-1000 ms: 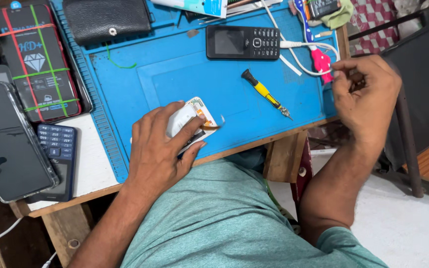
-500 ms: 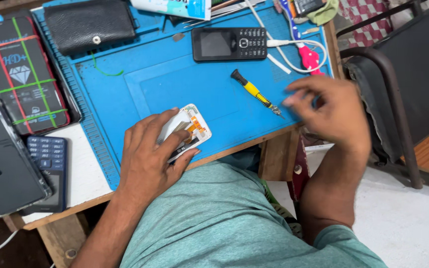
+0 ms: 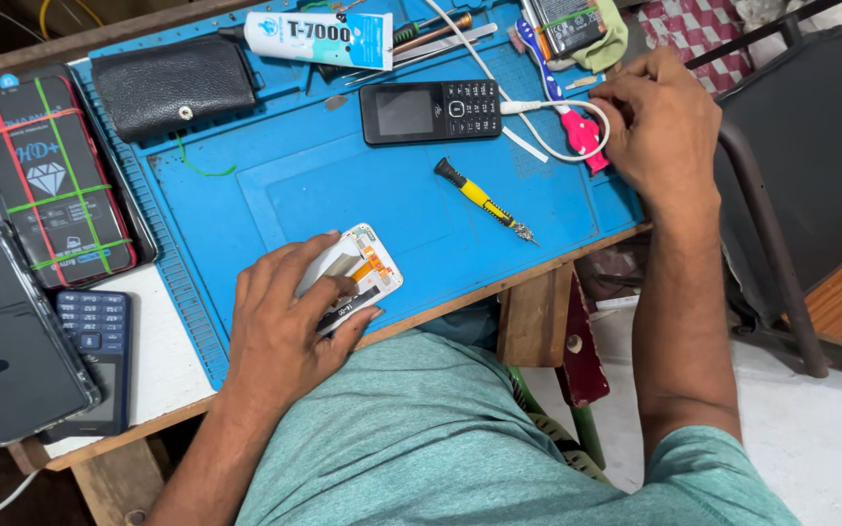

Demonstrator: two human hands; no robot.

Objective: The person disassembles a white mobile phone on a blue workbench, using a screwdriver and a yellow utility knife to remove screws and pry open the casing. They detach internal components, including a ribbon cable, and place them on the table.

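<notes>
Work surface: blue repair mat [image 3: 275,185] on a wooden bench; the person sits at its near edge.
Left hand: left hand [image 3: 280,326] lies flat over a white phone display module [image 3: 361,268] at the near edge of the mat, fingers spread across it and pinning it down. The hand is pressing, not gripping.
Display module: lies with its back side up; an orange flex ribbon and a dark strip show beside the fingertips. About half of it is hidden under the hand.
Right hand: right hand [image 3: 660,122] is at the far right corner of the mat, fingers curled narrow and touching the white cable [image 3: 538,105] next to a pink tool [image 3: 582,136]. Whether it pinches anything small cannot be told.
Screwdriver: yellow-and-black screwdriver [image 3: 484,202] lies loose on the mat between the 2 hands, touched by neither.
Keypad phone: 1 black keypad phone [image 3: 431,112] lies on the mat with the white cable plugged into its right end; screen dark.
Other items: glue tube [image 3: 319,39] and black pouch [image 3: 172,88] at the far edge; a boxed screen guard [image 3: 51,185], a dark smartphone [image 3: 12,341] and a 2nd keypad phone [image 3: 95,360] off the mat to the left.
Progress, judged: the module is out and laid on the mat, so opening work appears done. No glue shows on the module and no tool is on it, so fitting or bonding appears still to come.
</notes>
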